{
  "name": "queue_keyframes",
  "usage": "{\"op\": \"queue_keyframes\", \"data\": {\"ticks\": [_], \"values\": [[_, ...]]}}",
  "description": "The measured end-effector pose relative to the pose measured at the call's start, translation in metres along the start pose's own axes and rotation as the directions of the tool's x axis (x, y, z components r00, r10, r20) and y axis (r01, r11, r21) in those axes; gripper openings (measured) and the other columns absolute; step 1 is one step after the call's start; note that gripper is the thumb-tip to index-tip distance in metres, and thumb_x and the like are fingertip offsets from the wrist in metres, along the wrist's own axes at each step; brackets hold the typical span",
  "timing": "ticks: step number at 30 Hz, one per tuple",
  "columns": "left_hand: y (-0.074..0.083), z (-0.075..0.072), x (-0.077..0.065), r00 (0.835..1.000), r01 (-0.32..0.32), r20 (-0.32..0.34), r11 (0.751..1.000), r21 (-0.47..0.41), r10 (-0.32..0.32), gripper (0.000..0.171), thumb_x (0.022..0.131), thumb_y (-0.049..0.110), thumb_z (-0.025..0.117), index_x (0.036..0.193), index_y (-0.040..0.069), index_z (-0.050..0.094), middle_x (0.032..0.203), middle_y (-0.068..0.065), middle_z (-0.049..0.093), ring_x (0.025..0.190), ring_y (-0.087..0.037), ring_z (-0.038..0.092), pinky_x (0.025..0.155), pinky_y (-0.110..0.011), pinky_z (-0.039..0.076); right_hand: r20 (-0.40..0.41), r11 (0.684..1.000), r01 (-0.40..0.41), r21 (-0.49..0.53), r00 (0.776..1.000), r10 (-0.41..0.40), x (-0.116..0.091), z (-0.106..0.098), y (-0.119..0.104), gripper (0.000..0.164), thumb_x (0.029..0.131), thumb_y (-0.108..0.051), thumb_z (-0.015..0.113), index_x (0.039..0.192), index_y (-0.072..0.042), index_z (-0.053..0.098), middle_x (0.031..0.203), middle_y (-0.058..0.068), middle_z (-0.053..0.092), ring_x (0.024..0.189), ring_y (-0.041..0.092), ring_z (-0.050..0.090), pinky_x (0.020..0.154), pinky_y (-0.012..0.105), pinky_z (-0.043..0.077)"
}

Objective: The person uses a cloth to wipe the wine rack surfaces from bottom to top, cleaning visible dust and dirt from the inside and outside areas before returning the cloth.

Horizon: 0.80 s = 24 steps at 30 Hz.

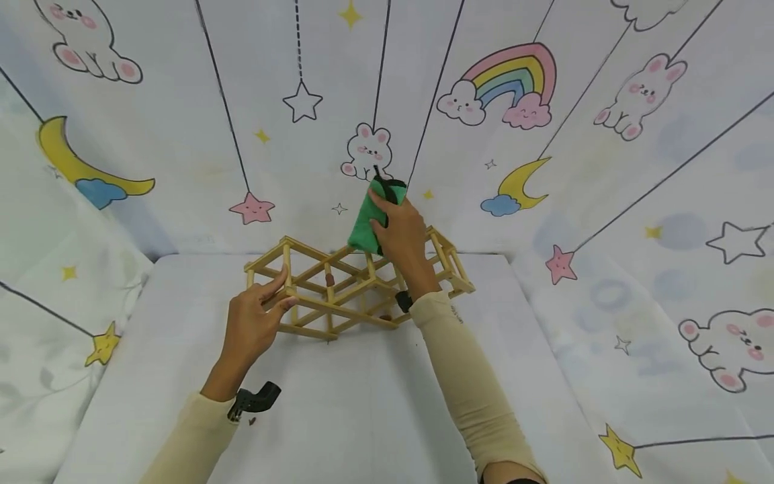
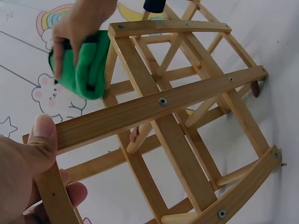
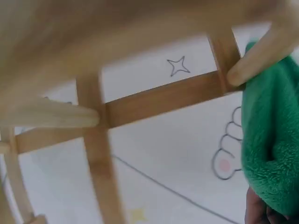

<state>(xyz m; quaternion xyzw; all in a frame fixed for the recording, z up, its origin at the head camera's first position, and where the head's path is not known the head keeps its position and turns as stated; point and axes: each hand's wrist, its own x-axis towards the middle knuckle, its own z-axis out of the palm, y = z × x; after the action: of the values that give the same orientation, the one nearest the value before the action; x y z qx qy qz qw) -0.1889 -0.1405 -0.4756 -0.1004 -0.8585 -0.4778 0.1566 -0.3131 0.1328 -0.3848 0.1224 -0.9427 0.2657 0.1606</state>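
Observation:
A wooden rack of crossed slats and round dowels point(image 1: 338, 308) stands on the white table, with metal screw heads showing on its bars in the left wrist view. My left hand point(image 1: 248, 326) grips the rack's left end, thumb over a bar and fingers behind it. In my right hand point(image 1: 402, 232) is a green cloth with black edging point(image 1: 365, 222), folded and held against the back upper slats near the middle. The right wrist view shows the fluffy cloth point(image 3: 271, 140) beside a dowel, with only fingertips below it.
A white tabletop point(image 1: 326, 417) lies under the rack, and a printed backdrop point(image 1: 423, 40) with bunnies and stars rises behind. One small brown bit point(image 1: 252, 421) is on the table near the left wrist. Small brown pieces point(image 1: 329, 279) hang on the rack.

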Motion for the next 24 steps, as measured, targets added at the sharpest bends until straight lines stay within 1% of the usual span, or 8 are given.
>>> {"op": "queue_keyframes", "data": {"ticks": [3, 7, 11, 14, 16, 19, 21, 24], "values": [[0.002, 0.004, -0.001, 1.000, -0.006, -0.008, 1.000, 0.004, 0.006, 0.064, 0.092, 0.014, 0.083, 0.151, 0.013, 0.058, 0.104, -0.020, 0.073, 0.105, -0.038, 0.076, 0.068, -0.022, 0.053, -0.109, 0.996, 0.029, 0.087, 0.994, -0.020, -0.002, 0.003, -0.009, 0.060, 0.096, -0.025, 0.083, 0.151, -0.032, 0.061, 0.148, 0.019, 0.064, 0.130, 0.036, 0.066, 0.103, 0.049, 0.057], [0.006, 0.010, -0.002, 0.999, -0.015, -0.038, 1.000, 0.011, 0.015, 0.065, 0.089, 0.016, 0.086, 0.149, 0.013, 0.061, 0.106, -0.019, 0.076, 0.101, -0.036, 0.073, 0.062, -0.024, 0.047, 0.024, 0.981, -0.001, 0.195, 1.000, -0.004, -0.002, 0.014, -0.033, 0.065, 0.095, -0.028, 0.083, 0.154, -0.035, 0.056, 0.154, 0.015, 0.060, 0.134, 0.030, 0.063, 0.105, 0.044, 0.055], [0.010, 0.016, -0.003, 0.998, -0.030, -0.057, 0.999, 0.019, 0.031, 0.065, 0.087, 0.017, 0.087, 0.147, 0.010, 0.063, 0.102, -0.018, 0.076, 0.097, -0.034, 0.072, 0.058, -0.026, 0.043, 0.177, 1.000, 0.005, -0.019, 0.984, -0.001, -0.002, 0.041, -0.045, 0.071, 0.094, -0.029, 0.085, 0.156, -0.038, 0.052, 0.155, 0.010, 0.060, 0.127, 0.027, 0.067, 0.096, 0.043, 0.059], [0.012, 0.017, -0.005, 0.997, -0.035, -0.062, 0.999, 0.028, 0.037, 0.065, 0.086, 0.018, 0.088, 0.146, 0.009, 0.063, 0.097, -0.018, 0.075, 0.091, -0.033, 0.071, 0.057, -0.026, 0.041, 0.230, 0.974, 0.087, -0.211, 0.973, -0.037, -0.003, 0.051, -0.042, 0.068, 0.094, -0.026, 0.084, 0.155, -0.036, 0.056, 0.148, 0.010, 0.065, 0.118, 0.029, 0.071, 0.089, 0.044, 0.062], [0.012, 0.018, -0.005, 0.997, -0.038, -0.062, 0.999, 0.030, 0.040, 0.066, 0.086, 0.018, 0.088, 0.146, 0.009, 0.063, 0.096, -0.018, 0.074, 0.091, -0.033, 0.071, 0.057, -0.026, 0.041, 0.174, 0.952, 0.115, -0.283, 0.982, -0.067, -0.003, 0.048, -0.039, 0.058, 0.100, -0.019, 0.077, 0.153, -0.033, 0.059, 0.143, 0.012, 0.068, 0.113, 0.030, 0.072, 0.083, 0.045, 0.063], [0.013, 0.019, -0.004, 0.997, -0.036, -0.062, 0.999, 0.034, 0.038, 0.066, 0.086, 0.018, 0.088, 0.146, 0.010, 0.063, 0.095, -0.018, 0.075, 0.088, -0.032, 0.070, 0.057, -0.027, 0.039, -0.015, 0.945, 0.044, -0.324, 0.999, -0.052, 0.001, 0.036, -0.038, 0.050, 0.105, -0.010, 0.067, 0.150, -0.031, 0.063, 0.137, 0.018, 0.069, 0.105, 0.032, 0.072, 0.073, 0.047, 0.063], [0.012, 0.019, -0.003, 0.997, -0.035, -0.062, 0.999, 0.037, 0.038, 0.066, 0.086, 0.019, 0.088, 0.146, 0.010, 0.063, 0.096, -0.017, 0.075, 0.088, -0.031, 0.070, 0.058, -0.027, 0.040, -0.125, 0.956, -0.010, -0.292, 0.992, -0.028, 0.003, 0.031, -0.037, 0.050, 0.104, -0.007, 0.066, 0.150, -0.028, 0.064, 0.139, 0.020, 0.068, 0.104, 0.034, 0.072, 0.073, 0.048, 0.063], [0.012, 0.019, -0.004, 0.997, -0.034, -0.070, 0.998, 0.052, 0.038, 0.065, 0.086, 0.020, 0.088, 0.146, 0.010, 0.063, 0.093, -0.017, 0.075, 0.081, -0.030, 0.066, 0.058, -0.026, 0.038, -0.073, 0.981, -0.030, -0.194, 0.997, 0.016, 0.004, 0.033, -0.036, 0.055, 0.099, -0.015, 0.076, 0.151, -0.027, 0.062, 0.144, 0.017, 0.067, 0.112, 0.033, 0.072, 0.083, 0.048, 0.062]]}}
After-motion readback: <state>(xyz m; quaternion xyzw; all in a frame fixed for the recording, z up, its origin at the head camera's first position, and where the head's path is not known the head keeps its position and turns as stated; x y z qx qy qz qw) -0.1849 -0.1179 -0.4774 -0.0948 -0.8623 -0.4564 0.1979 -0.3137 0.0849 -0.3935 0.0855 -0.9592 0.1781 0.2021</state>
